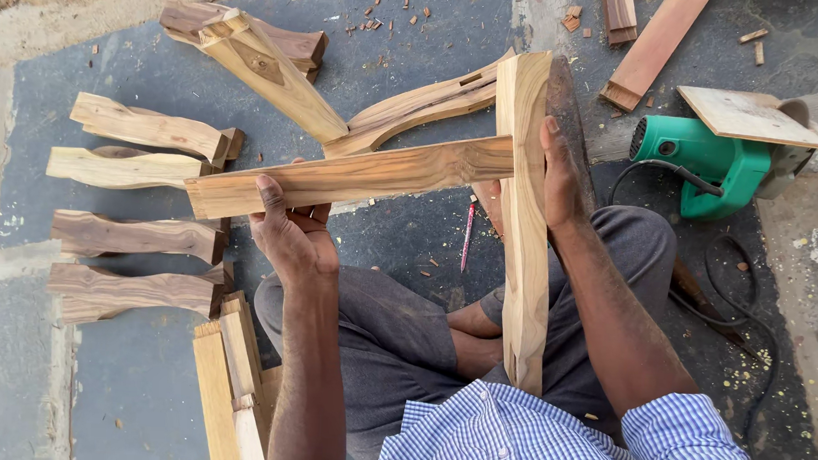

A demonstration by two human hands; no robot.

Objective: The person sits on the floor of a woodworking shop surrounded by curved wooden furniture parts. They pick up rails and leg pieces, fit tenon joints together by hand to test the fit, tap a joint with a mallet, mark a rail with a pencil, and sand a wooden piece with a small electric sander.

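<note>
Holding a jointed wooden frame (412, 157) over the lap: left hand (289, 234) is wrapped under the crosspiece end, right hand (558, 177) clamps the upright leg. Looks like stiff, heavy hardwood, awkward at the joints. Green power tool (706, 165) sits just right of the frame.

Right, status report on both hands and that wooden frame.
Left hand gripping pale horizontal wooden rail. Right hand clasping upright wooden leg at the joint. Curved wooden pieces on the floor alongside, clear of it.
</note>
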